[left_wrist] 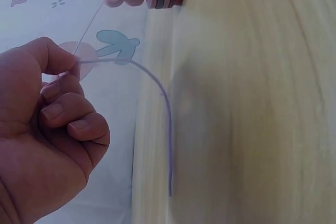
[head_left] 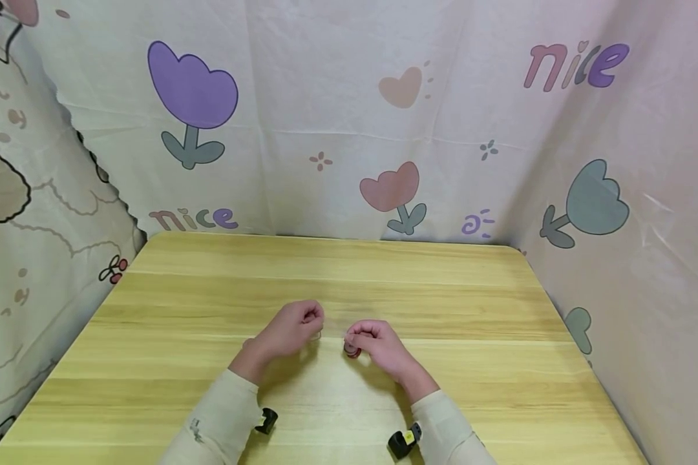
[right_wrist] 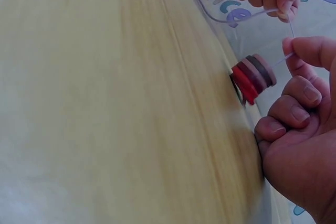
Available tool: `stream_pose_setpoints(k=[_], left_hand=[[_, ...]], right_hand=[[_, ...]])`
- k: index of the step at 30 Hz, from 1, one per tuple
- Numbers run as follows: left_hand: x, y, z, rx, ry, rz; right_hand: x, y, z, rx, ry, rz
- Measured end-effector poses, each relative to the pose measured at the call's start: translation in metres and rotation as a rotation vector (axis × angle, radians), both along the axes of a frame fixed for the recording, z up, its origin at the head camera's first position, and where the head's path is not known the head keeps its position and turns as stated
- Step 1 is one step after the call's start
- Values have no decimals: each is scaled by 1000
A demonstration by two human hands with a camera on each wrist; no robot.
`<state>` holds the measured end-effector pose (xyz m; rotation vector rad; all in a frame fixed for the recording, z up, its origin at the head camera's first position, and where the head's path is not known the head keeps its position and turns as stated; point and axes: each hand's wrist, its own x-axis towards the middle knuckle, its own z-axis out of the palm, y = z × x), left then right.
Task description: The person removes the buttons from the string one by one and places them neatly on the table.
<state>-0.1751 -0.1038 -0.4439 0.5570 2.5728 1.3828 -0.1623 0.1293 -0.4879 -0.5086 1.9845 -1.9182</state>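
Observation:
My left hand pinches a thin pale purple cord between thumb and forefinger, its other fingers curled in. From that pinch one loose end arcs over and hangs down in the left wrist view. Facing it, my right hand pinches the same cord near a stack of flat round discs. Red, dark grey and dull pink discs sit side by side on the cord, hanging just below the right fingertips. Between the two hands runs a short, straight stretch of cord.
The hands work over the middle of a light wooden table. Behind it and along its sides hangs a pale cloth printed with flowers and words. A small black device sits at the right wrist, another at the left.

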Motion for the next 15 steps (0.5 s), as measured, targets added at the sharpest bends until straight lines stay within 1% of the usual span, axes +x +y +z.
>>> stream_pose_setpoints(k=[5,10,13,15], left_hand=[[-2,-5,2,13,14,34],[-2,-10,4,41,19,49],[-2,-13,3,49,25,58],[-3,-14,3,54,28,63]], right_hand=[[0,1,0,18,-3,1],[1,1,0,31,-5,2],[1,0,1,36,11,22],[1,-1,2,33,21,51]])
